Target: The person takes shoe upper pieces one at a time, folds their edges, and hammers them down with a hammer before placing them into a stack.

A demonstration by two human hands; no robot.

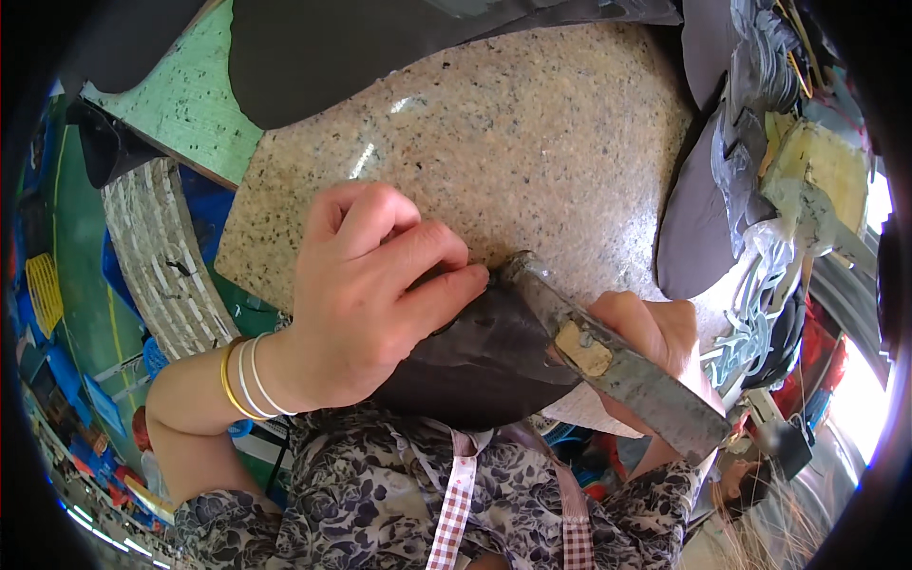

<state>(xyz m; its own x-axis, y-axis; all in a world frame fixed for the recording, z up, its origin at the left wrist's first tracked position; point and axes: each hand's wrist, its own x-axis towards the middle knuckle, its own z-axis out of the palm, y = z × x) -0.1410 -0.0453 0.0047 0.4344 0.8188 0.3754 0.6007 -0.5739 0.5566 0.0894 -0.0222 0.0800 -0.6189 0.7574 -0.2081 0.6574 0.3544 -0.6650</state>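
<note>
- Read left grip [356, 294] as clamped, with fingertips together on the upper edge of a dark sheet [484, 356]; cannot discern thumb contact.
- Read right grip [660, 328] as closed around a hammer [655, 397], below the metal head; cannot see the handle, hidden beneath.
- Locate the sheet between both grips, over the near side of the stone counter [532, 123], in front of a patterned shirt [370, 484].
- Judge the sheet light, soft and pliable, slightly slippery from its sheen; expect creasing rather than breakage. Pinch near the edge, supporting the loose portion.
- Judge the hammer rigid and head-heavy. Hold by the handle, fully wrapped. Note the narrow end just beside the left fingertips; keep skin clear.
- Find larger dark pieces [342, 62] along the far edge, partly over a green panel [190, 100], and more cut pieces [698, 237] at right. Lift similarly, supporting broad areas.
</note>
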